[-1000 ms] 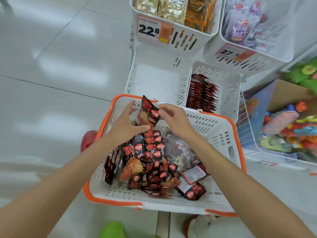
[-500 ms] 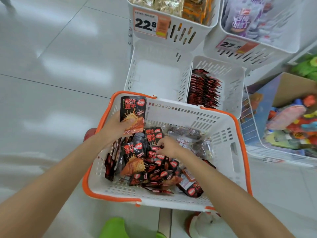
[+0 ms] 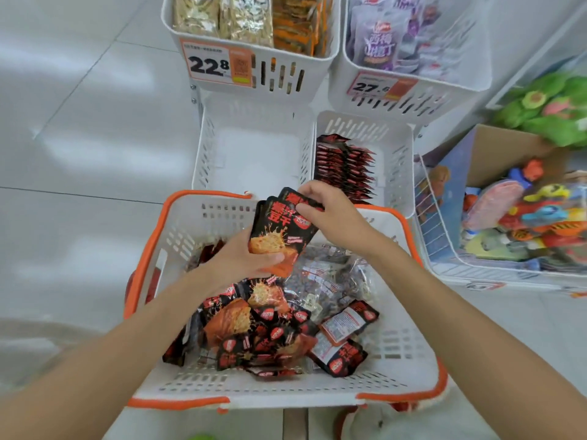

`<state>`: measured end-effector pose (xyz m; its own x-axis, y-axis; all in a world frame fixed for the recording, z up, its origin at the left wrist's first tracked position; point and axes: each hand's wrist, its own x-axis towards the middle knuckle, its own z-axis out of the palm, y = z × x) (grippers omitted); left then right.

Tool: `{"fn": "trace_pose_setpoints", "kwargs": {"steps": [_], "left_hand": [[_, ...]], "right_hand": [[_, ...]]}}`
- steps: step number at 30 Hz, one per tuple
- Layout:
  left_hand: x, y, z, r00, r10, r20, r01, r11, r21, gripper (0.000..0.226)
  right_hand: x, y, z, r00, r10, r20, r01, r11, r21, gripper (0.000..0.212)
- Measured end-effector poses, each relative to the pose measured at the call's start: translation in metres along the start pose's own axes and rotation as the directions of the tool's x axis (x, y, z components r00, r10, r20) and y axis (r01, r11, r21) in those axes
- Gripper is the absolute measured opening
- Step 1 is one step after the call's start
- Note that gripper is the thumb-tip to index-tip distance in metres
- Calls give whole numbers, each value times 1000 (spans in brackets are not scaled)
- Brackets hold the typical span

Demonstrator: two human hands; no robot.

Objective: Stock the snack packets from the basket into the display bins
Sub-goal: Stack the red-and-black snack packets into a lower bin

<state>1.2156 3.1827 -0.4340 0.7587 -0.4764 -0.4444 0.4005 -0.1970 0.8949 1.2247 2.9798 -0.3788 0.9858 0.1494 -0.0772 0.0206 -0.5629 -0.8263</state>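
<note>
My left hand (image 3: 241,258) grips the bottom of a small fan of black-and-orange packets (image 3: 282,230) and my right hand (image 3: 330,214) pinches their top edges. I hold the bundle above the far rim of the basket (image 3: 203,195), where more loose packets (image 3: 260,331) lie heaped beside clear bags (image 3: 330,277). The bundle looks slick and only loosely squared, so if one hand lets go on the way to the lower right bin (image 3: 397,147), I judge a packet could slide out, or a careless push could topple the row (image 3: 343,166) standing there.
</note>
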Motion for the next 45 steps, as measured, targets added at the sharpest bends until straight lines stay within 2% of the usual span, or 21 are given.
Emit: {"fn": "trace_pose_setpoints", "kwargs": {"steps": [2, 4, 6, 7, 10, 11, 13, 15, 18, 21, 23, 24, 26, 28, 30, 32, 36, 38, 40, 43, 45], "left_hand": [[4, 8, 12, 999, 16, 38, -15, 999, -48, 43], [12, 17, 21, 997, 38, 60, -34, 997, -66, 44], [25, 24, 31, 995, 47, 87, -47, 999, -7, 48], [33, 28, 37, 994, 51, 99, -56, 997, 46, 50], [55, 42, 51, 992, 86, 90, -104, 969, 226, 51], [65, 48, 55, 989, 116, 92, -138, 943, 302, 50], [89, 62, 63, 977, 163, 134, -205, 881, 426, 50], [120, 75, 76, 960, 197, 198, -268, 852, 449, 54], [168, 95, 92, 938, 265, 225, -340, 838, 427, 65], [215, 99, 93, 919, 358, 167, -379, 680, 628, 75], [244, 89, 91, 913, 359, 196, -365, 501, 785, 79], [256, 82, 92, 912, 334, 237, -363, 393, 845, 81], [276, 70, 97, 905, 282, 319, -385, 221, 896, 83], [291, 60, 101, 889, 263, 374, -403, 63, 913, 80], [297, 51, 100, 868, 291, 403, -395, -89, 914, 80], [300, 40, 97, 832, 347, 433, -390, -188, 901, 77], [302, 31, 95, 804, 382, 455, -387, -244, 889, 69], [302, 31, 95, 800, 385, 459, -393, -241, 887, 68], [303, 31, 94, 798, 393, 457, -395, -232, 889, 68], [303, 31, 92, 808, 381, 449, -391, -223, 893, 69], [303, 31, 93, 813, 374, 447, -388, -224, 894, 70]], "right_hand": [[-2, 1, -5, 999, 5, -46, -5, 1000, -16, 23], [-4, 9, -14, 995, 72, 75, -68, 997, -47, 61], [-5, 17, -25, 974, 129, 186, -133, 991, 5, 76], [-4, 21, -33, 970, 131, 207, -139, 990, 22, 72], [-3, 32, -67, 970, 105, 221, -96, 994, -53, 24], [-2, 37, -79, 969, 93, 230, -77, 994, -75, 16], [0, 47, -101, 965, 89, 246, -61, 991, -117, 16], [3, 55, -123, 965, 113, 237, -74, 983, -169, 18], [10, 81, -168, 987, 138, 79, -123, 977, -172, 7], [16, 126, -210, 981, 122, -148, -162, 941, -297, 15], [17, 154, -218, 974, 140, -180, -200, 905, -375, 14], [18, 168, -217, 973, 168, -157, -217, 897, -385, 11], [22, 194, -212, 976, 201, -79, -215, 875, -433, 21], [28, 215, -206, 985, 171, 19, -134, 834, -535, 26], [33, 225, -204, 990, 121, 74, -48, 775, -630, 25], [33, 223, -206, 992, 86, 92, -1, 735, -678, 27], [28, 217, -208, 993, -3, 118, 91, 658, -748, 30], [28, 221, -204, 988, 6, 155, 119, 611, -783, 32], [27, 231, -198, 981, 10, 195, 162, 522, -838, 41], [20, 241, -192, 987, -24, 157, 149, 494, -857, 58], [24, 240, -186, 987, -66, 149, 162, 482, -861, 48]]}}
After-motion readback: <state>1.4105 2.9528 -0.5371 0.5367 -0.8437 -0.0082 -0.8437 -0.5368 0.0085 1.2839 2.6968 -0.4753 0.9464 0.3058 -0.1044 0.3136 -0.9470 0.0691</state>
